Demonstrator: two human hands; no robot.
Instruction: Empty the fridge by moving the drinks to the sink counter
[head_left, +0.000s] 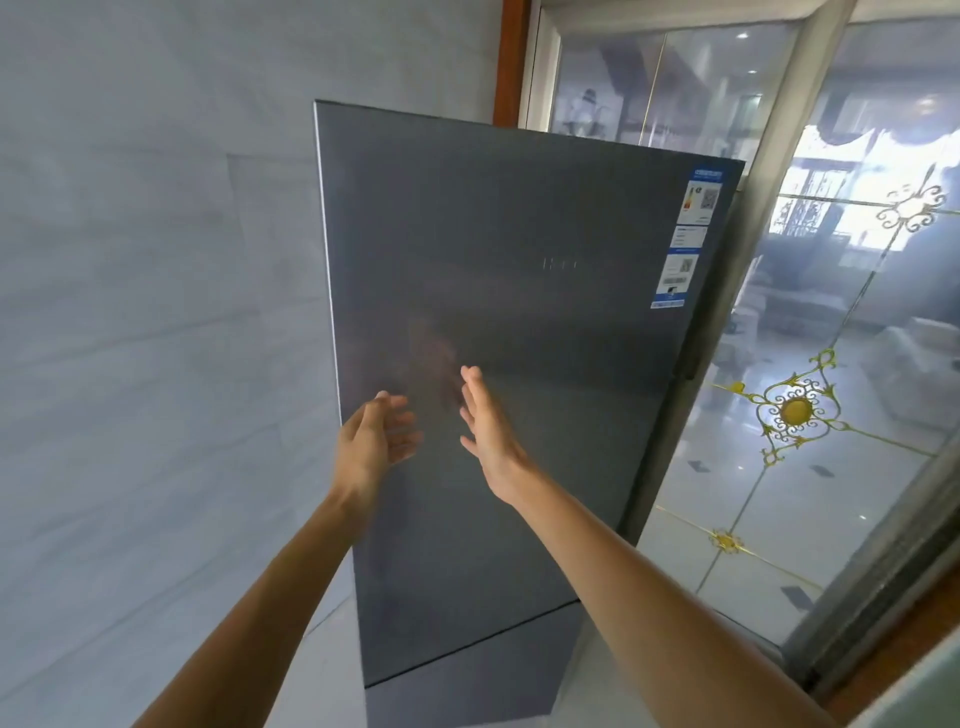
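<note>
Two bare forearms reach forward, the left hand (376, 439) and right hand (488, 426) both spread wide and empty, just in front of the fridge (519, 322). Its dark grey door is closed, with stickers (688, 236) at the upper right corner.

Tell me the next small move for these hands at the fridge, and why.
Probably hook the left hand around the left edge of the fridge door and pull it open. The door is shut, no drinks are in view, and both hands, the right hand included, are open and empty in front of it.
</note>
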